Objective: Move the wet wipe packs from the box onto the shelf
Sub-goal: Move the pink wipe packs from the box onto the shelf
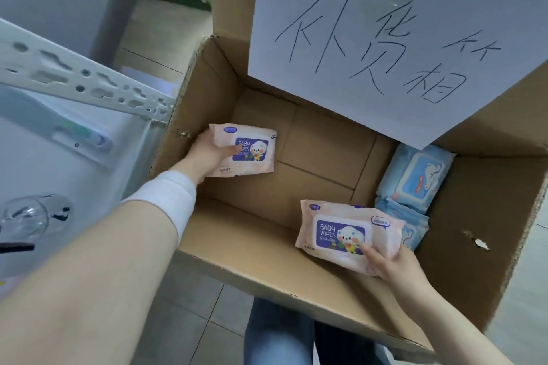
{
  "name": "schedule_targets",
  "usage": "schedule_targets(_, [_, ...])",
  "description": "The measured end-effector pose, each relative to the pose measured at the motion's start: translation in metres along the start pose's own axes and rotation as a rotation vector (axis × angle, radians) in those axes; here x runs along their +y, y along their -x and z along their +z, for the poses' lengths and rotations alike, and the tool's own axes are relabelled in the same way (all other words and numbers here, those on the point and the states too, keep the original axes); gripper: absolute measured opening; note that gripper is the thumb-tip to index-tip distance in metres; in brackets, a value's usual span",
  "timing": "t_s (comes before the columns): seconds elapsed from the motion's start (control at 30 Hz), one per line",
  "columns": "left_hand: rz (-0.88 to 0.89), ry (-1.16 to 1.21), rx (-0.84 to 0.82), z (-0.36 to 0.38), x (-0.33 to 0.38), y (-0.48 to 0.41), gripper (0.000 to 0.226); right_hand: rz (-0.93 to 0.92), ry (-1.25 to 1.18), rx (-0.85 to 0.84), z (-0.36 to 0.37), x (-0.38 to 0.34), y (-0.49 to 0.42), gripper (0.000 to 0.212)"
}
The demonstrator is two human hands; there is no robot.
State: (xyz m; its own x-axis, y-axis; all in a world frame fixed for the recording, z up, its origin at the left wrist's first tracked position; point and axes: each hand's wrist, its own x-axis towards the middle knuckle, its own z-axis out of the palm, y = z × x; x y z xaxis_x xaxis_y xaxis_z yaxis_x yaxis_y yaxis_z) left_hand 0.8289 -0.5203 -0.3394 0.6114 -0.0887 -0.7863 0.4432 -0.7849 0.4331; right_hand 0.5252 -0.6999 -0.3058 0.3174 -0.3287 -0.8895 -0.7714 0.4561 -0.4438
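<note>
Your right hand point(388, 261) pinched a soft pale-pink plastic wipe pack point(341, 231) at its near corner, thumb on top, inside the brown cardboard box point(252, 252). Further in, your left hand point(207, 154) gripped a second pink pack point(249, 148) by its short edge. Both looked light, squashy and slick, so holding them across one end seemed safest. Blue film-wrapped packs point(415, 181) lay stacked against the box's right wall. The white perforated metal shelf point(74, 74) stood just left.

Matt brown cardboard box point(267, 270); smooth plastic-film wipe packs point(347, 234); matt white paper sheet point(385, 38); painted perforated metal shelf point(83, 80) rail; glossy floor point(178, 320) tiles.
</note>
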Motion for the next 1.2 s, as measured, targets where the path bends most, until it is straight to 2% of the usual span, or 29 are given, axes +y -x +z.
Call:
schedule_targets(0.17, [0.066, -0.053, 0.031, -0.019, 0.000, -0.017, 0.041, 0.034, 0.009, 0.082, 0.006, -0.005, -0.012, 0.034])
schedule_targets(0.4, [0.125, -0.167, 0.062, -0.060, -0.011, -0.022, 0.048, 0.086, -0.042, 0.092, 0.019, -0.016, -0.019, 0.042])
schedule_targets(0.53, [0.117, 0.032, 0.030, -0.058, -0.017, -0.009, 0.046, 0.075, -0.051, 0.075, 0.024, -0.024, -0.018, 0.032])
schedule_targets(0.67, [0.152, 0.216, 0.032, -0.051, -0.019, 0.026, 0.036, 0.067, -0.031, 0.067, 0.027, -0.034, -0.001, 0.045])
schedule_targets(0.77, [0.169, 0.326, 0.065, -0.047, -0.022, 0.074, 0.037, 0.045, -0.002, 0.036, 0.026, -0.043, 0.031, 0.039])
schedule_targets(0.83, [0.181, 0.413, 0.125, -0.050, -0.025, 0.117, 0.039, 0.014, 0.006, -0.001, 0.024, -0.048, 0.059, 0.028])
schedule_targets(0.97, [0.203, 0.622, 0.211, -0.069, -0.040, 0.225, 0.044, -0.121, 0.037, -0.062, 0.021, -0.051, 0.133, 0.016])
schedule_targets(1.1, [0.398, 0.823, 0.353, -0.100, -0.065, 0.366, 0.035, -0.311, 0.110, -0.162, 0.016, -0.050, 0.228, 0.023])
schedule_targets(1.2, [0.491, 0.873, 0.435, -0.125, -0.084, 0.462, 0.033, -0.399, 0.154, -0.248, 0.015, -0.056, 0.291, 0.025])
